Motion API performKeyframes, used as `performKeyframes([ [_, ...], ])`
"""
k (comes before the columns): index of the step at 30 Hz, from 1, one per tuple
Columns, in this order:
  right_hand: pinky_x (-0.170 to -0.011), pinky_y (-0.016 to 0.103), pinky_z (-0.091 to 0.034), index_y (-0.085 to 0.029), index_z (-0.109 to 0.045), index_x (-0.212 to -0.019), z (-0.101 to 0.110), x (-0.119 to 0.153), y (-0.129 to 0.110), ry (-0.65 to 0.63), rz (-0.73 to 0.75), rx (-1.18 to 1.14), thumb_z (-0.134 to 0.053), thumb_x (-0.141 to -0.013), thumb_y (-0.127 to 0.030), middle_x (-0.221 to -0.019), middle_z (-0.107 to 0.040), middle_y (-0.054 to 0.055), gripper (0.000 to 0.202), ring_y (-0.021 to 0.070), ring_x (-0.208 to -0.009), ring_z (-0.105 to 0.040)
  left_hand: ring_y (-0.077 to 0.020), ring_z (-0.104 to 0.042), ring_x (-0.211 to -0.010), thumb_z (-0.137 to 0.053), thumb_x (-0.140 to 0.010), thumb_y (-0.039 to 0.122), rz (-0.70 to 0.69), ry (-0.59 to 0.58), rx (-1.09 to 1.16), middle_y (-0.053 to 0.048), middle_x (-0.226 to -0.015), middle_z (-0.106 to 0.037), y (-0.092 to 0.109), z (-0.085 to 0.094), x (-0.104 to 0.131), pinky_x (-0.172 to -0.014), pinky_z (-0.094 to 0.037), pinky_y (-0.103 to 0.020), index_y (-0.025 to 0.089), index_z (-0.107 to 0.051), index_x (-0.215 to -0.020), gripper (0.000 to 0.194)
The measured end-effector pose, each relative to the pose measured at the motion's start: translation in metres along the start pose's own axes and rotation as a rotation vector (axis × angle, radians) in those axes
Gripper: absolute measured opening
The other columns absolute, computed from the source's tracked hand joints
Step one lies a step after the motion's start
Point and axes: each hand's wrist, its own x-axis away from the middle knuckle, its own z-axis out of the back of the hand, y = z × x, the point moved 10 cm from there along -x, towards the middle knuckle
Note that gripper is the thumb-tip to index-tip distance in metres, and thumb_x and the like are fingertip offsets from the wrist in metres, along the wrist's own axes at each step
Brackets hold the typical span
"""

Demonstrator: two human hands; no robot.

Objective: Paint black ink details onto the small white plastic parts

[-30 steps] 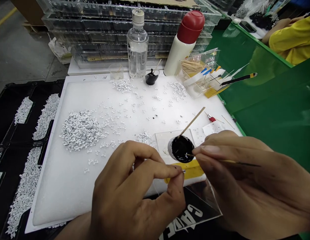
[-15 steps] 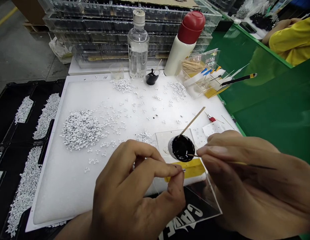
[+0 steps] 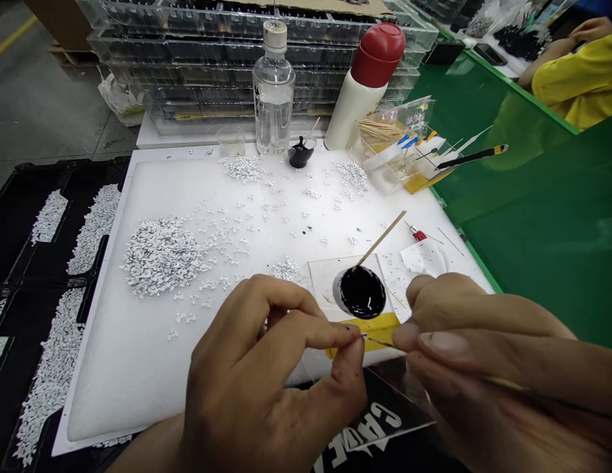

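The left hand (image 3: 266, 374) has its grip pinched shut on a tiny white part (image 3: 363, 336), and the right hand (image 3: 483, 368) grips a fine brush (image 3: 382, 343) whose tip touches that part. Just beyond both grips sits the black paint cup (image 3: 361, 293). Doing it well probably means a steady pinch and only a light dab.
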Motion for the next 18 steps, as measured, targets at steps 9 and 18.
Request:
performKeyframes([
  [9, -0.073, 0.019, -0.060, -0.031, -0.072, -0.124, -0.0002, -0.0016, 0.0057, -0.003, -0.048, 0.021, -0.076, -0.107, -0.039, -0.106, -0.078, -0.005, 0.020, 0.0062, -0.085, -0.069, -0.0097, -0.068, -0.086, -0.078, -0.095, 0.008, 0.011, -0.001, -0.006, 0.001, -0.096, -0.066, -0.0012, 0.0001, 0.0003, -0.071, -0.060, -0.023, 0.018, -0.078, -0.098, 0.011],
  [18, -0.063, 0.025, -0.061, -0.034, -0.074, -0.126, 0.0025, -0.0014, 0.0072, -0.001, -0.077, 0.008, -0.076, -0.106, -0.039, -0.103, -0.078, -0.002, 0.021, 0.0104, -0.077, -0.069, -0.0120, -0.069, -0.082, -0.076, -0.094, 0.008, -0.008, 0.024, -0.014, 0.000, -0.094, -0.067, -0.0009, 0.0014, -0.0015, -0.067, -0.062, -0.026, 0.019, -0.077, -0.097, 0.012],
])
